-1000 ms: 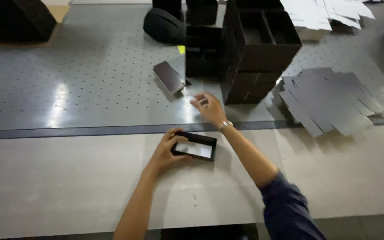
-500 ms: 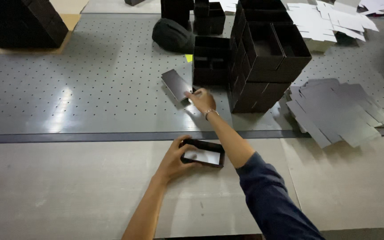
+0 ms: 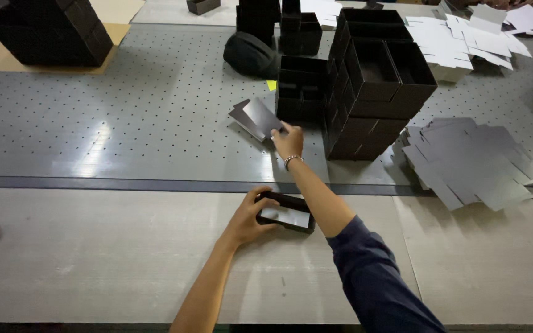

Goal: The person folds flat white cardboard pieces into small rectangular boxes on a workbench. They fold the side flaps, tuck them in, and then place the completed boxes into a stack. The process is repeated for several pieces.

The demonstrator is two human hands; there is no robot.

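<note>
At the lower centre of the frame the left hand [image 3: 245, 220] lies on the pale surface [image 3: 94, 259], its fingers curled round the left end of a small black tray [image 3: 286, 213] and gripping it; the tray sits flat, open side up, with a light panel showing inside. The right arm, in a dark blue sleeve [image 3: 377, 283], crosses above the tray's right end and stretches toward the middle of the frame. The right hand [image 3: 289, 140], a bracelet at its wrist, reaches a short stack of flat grey sheets [image 3: 255, 117] lying on the grey perforated surface [image 3: 124, 123]; its fingers are closed on the near right corner of the stack, pinching it. A dark strip [image 3: 94, 183] runs across the frame between the pale surface and the perforated one. Just right of the right hand stands a tall stack of black open boxes [image 3: 374, 92], with a lower stack of black boxes [image 3: 300, 89] touching its left side. At the right of the frame a fanned heap of flat grey die-cut blanks [image 3: 473, 161] lies near the tall stack. Beyond the sheets a dark rounded cap [image 3: 249, 55] rests on the perforated surface. In the upper left, a block of black boxes [image 3: 47, 31] sits on brown cardboard [image 3: 7, 58]. In the upper right, white die-cut blanks [image 3: 464, 37] are spread in loose piles.
</note>
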